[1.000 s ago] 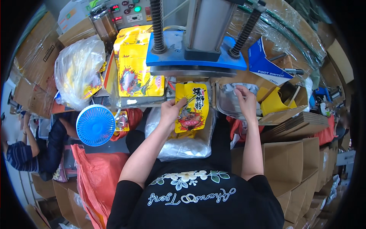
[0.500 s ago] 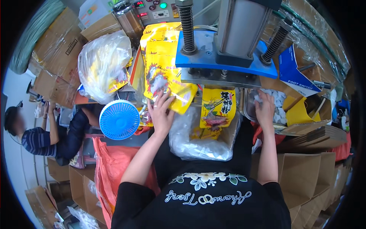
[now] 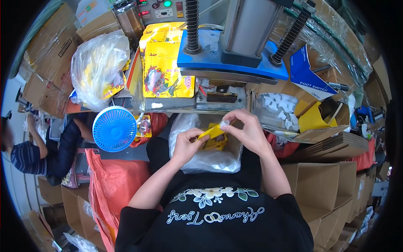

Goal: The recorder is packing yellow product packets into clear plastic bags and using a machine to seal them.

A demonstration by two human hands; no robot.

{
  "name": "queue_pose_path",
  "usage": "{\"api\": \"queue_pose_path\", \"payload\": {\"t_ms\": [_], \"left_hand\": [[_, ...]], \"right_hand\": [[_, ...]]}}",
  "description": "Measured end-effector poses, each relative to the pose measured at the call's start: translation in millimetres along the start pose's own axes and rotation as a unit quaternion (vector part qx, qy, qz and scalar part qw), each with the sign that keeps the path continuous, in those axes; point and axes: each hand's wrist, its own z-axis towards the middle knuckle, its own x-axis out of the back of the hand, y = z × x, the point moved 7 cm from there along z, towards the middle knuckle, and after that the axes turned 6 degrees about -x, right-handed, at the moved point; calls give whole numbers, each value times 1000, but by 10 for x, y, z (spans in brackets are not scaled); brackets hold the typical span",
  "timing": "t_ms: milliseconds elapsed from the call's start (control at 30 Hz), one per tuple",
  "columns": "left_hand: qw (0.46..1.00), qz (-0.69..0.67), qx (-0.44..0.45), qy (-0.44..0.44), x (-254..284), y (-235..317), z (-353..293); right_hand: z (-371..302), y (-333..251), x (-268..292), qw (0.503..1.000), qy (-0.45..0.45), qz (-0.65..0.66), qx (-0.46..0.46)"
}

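Above a box lined with clear plastic (image 3: pixel 197 163), both my hands work on one yellow printed pouch (image 3: pixel 213 131), held tilted with its edge toward me. My left hand (image 3: pixel 187 145) pinches its lower left end between thumb and fingers. At the other end, my right hand (image 3: pixel 248 131) pinches a small white plastic piece (image 3: pixel 225 124) against the pouch's edge; how far it sits inside is hidden by my fingers. More yellow pouches (image 3: pixel 216 143) lie inside the box. Beyond my hands stands a press with a blue plate (image 3: pixel 233 63), a metal fixture (image 3: pixel 222 97) beneath it.
A stack of yellow pouches (image 3: pixel 168 80) lies left of the press. Right of it is a clear tray of small white pieces (image 3: pixel 279 110), beside a cardboard box (image 3: pixel 342 115). A blue fan (image 3: pixel 114 128) and a plastic bag (image 3: pixel 100 69) stand left. Another person (image 3: pixel 29 155) sits far left.
My left hand has drawn a pouch off the stack, and my right hand has left the tray with a white piece. The pouch that hung at the press's front edge is gone from there.
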Motion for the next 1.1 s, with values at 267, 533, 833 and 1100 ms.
{"api": "queue_pose_path", "payload": {"t_ms": [267, 533, 833, 1100], "left_hand": [[989, -107, 98, 38, -281, -93, 364], [915, -340, 199, 82, -464, -289, 736], [988, 138, 4, 76, 328, 143, 971], [884, 416, -159, 142, 825, -54, 271]], "right_hand": [[39, 518, 438, 987, 146, -40, -47], [-507, 1007, 1369, 888, 220, -343, -213], [-317, 1159, 902, 916, 154, -344, -137], [-483, 1432, 1075, 961, 190, 62, -189]]}}
